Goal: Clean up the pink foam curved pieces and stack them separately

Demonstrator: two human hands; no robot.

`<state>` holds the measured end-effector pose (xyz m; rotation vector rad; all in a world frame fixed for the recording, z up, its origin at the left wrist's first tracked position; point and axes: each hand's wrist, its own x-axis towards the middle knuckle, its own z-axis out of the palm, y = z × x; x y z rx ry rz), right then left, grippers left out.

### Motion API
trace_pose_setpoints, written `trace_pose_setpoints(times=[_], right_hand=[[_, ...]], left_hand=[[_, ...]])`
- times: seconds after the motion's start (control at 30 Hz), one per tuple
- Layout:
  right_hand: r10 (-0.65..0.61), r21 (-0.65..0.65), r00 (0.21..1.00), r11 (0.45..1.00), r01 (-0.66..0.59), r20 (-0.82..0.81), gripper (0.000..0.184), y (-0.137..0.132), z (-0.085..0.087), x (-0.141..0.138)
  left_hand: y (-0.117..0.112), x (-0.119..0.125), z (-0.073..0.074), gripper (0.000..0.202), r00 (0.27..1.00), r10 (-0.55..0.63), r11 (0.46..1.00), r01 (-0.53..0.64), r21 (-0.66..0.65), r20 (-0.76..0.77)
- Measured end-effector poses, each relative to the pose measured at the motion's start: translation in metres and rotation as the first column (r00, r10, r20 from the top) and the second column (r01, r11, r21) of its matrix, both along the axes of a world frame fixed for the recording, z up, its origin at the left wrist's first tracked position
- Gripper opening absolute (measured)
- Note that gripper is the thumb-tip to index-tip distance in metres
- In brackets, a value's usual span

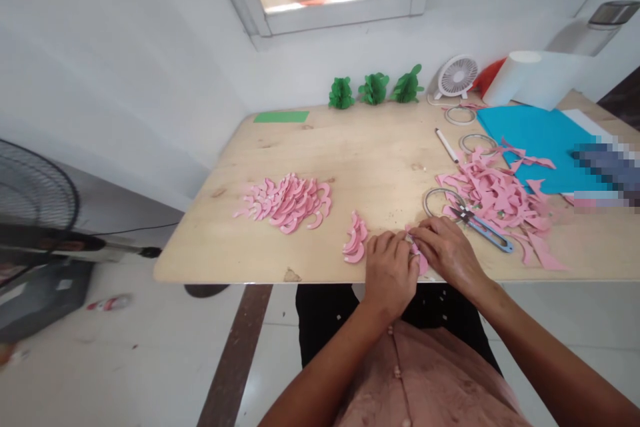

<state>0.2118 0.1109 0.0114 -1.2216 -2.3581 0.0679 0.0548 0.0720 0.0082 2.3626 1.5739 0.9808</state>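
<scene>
At the table's front edge, my left hand [392,270] and my right hand [447,248] meet over a pink paper piece [423,264]. The fingers of both are bent and closed on it, and they cover most of it. Just left of my left hand lies a small row of curved pink paper pieces [355,240] with pale tips. Farther left is a larger heap of similar curved pieces [290,203]. A blue-handled tool [490,232] with a dark head rests right of my right hand, beside pink paper scraps [493,190].
Tape rings [460,115] and a white marker [447,145] lie on the right, near blue sheets [540,140]. Green paper figures [374,88], a green strip [281,117], a small white fan [457,77] and a white roll [513,79] line the back. A floor fan [35,193] stands left.
</scene>
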Motion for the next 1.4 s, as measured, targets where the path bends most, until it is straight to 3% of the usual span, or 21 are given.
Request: trace_pose_setpoints(times=[0.3, 0.8, 1.4], right_hand=[[0.005, -0.005, 1.0, 1.0, -0.005, -0.01, 0.022, 0.0, 0.001, 0.0], [0.02, -0.024, 0.999, 0.999, -0.021, -0.026, 0.021, 0.0, 0.001, -0.001], [0.059, -0.041, 0.997, 0.997, -0.061, -0.052, 0.02, 0.002, -0.002, -0.001]], left_hand=[[0.004, -0.002, 0.004, 0.011, 0.985, 0.006, 0.994, 0.013, -0.105, 0.175], [0.007, 0.006, 0.007, 0.021, 0.912, 0.162, 0.973, -0.082, -0.217, 0.377], [0.011, 0.003, 0.017, 0.017, 0.864, 0.252, 0.896, -0.038, -0.443, 0.436]])
